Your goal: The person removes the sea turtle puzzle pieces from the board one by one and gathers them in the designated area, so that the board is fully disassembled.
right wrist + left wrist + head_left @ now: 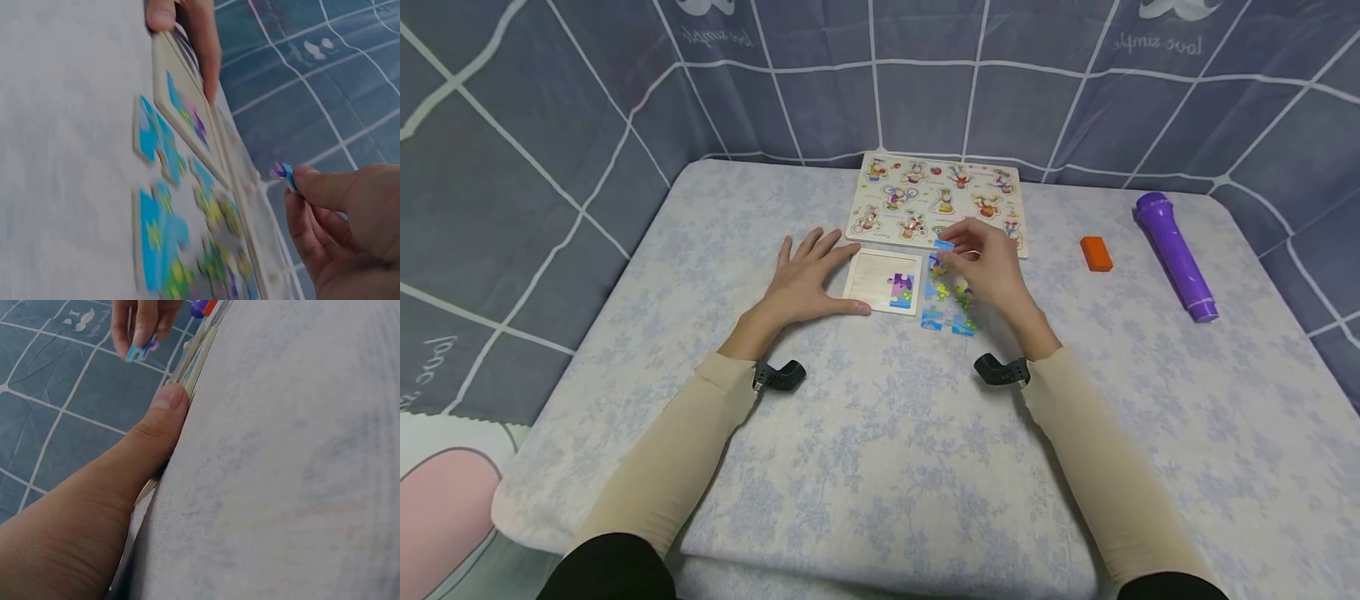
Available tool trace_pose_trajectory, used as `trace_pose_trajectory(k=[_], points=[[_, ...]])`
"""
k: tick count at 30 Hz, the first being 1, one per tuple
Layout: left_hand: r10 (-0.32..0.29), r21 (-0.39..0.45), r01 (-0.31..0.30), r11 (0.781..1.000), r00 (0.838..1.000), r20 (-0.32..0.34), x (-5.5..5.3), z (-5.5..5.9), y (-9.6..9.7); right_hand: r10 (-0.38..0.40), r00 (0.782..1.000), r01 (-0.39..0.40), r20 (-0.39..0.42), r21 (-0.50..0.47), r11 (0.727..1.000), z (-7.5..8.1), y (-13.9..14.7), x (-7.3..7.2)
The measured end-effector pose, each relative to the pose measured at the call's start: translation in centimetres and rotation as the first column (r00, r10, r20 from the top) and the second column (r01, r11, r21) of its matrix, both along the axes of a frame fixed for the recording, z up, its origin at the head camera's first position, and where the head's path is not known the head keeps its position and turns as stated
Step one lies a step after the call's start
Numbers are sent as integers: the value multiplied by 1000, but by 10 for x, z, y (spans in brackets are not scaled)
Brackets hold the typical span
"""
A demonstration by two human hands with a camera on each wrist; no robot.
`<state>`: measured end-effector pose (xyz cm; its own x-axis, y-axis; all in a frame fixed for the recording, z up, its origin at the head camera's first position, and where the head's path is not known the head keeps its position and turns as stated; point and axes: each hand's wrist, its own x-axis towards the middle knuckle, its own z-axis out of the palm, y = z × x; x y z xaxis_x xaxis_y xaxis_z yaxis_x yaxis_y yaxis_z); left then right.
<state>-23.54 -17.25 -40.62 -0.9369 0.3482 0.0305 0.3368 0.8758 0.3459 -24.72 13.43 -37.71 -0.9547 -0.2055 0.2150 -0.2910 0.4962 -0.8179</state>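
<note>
A small square wooden puzzle frame (870,279) lies on the table, with a few joined purple and blue pieces (901,290) at its right side. My left hand (805,279) spreads its fingers at the frame's left side; its thumb touches the lower edge. Above the loose pieces, my right hand (988,265) pinches a blue and purple puzzle piece (289,176) between thumb and fingers. Several loose jigsaw pieces (932,319) lie flat to the right of the frame, partly hidden by the right hand in the head view.
A larger wooden board with cartoon figures (943,200) lies just behind the frame. To the right are an orange block (1097,254) and a purple cylinder (1176,257). A grey curtain with white lines (925,104) hangs behind the cloth-covered table (880,450).
</note>
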Motion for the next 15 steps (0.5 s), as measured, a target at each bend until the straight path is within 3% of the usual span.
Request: trace_pose_trajectory(k=[9,15], points=[[-1,13,1,1000,1000,-5,0,-2,-1,-180,983,179,26,21,984,-10,59,7],[-4,5,4,1000,1000,-7,0,-2,-3,-142,990,140,6,156,978,-26,75,7]])
